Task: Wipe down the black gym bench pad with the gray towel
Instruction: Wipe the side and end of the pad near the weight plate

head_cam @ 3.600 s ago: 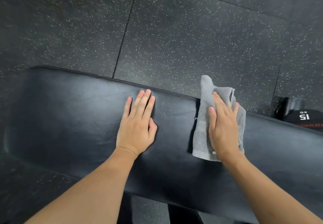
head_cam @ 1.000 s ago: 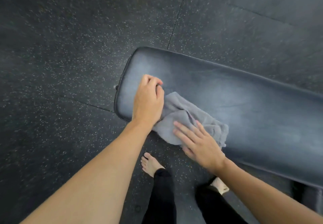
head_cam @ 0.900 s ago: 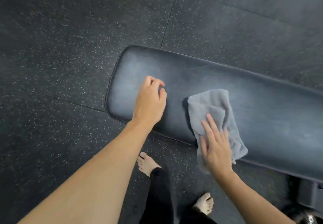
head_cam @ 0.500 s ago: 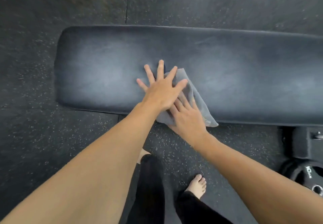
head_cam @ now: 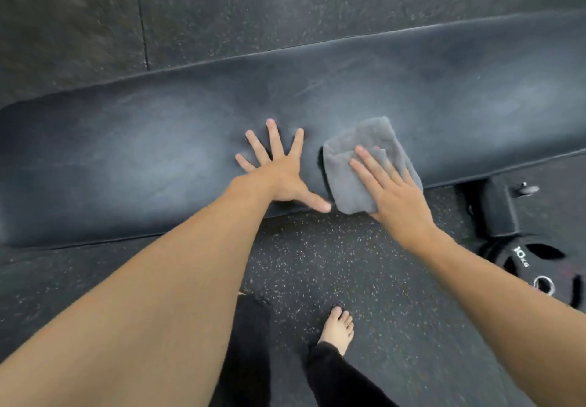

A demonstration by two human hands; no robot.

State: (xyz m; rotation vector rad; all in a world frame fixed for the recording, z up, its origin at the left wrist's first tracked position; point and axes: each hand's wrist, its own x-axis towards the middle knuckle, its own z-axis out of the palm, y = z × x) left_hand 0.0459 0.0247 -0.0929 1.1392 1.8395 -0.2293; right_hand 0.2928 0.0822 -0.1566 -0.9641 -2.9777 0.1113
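The long black bench pad (head_cam: 152,156) runs across the view from lower left to upper right, with dull smears on its surface. A folded gray towel (head_cam: 358,159) lies on the pad's near edge, slightly overhanging it. My right hand (head_cam: 393,191) presses flat on the towel's right half, fingers together and pointing up-left. My left hand (head_cam: 282,168) rests flat on the bare pad just left of the towel, fingers spread wide, its thumb tip touching the towel's lower corner.
Speckled black rubber floor (head_cam: 348,273) surrounds the bench. My bare foot (head_cam: 337,327) and black trouser legs stand below the pad. At the right, a black bench support (head_cam: 494,206) and a 10 kg weight plate (head_cam: 532,267) sit on the floor.
The towel and my right hand have slid right along the pad, out from under my left hand. My left hand now lies spread on bare pad. The view has shifted and tilted.
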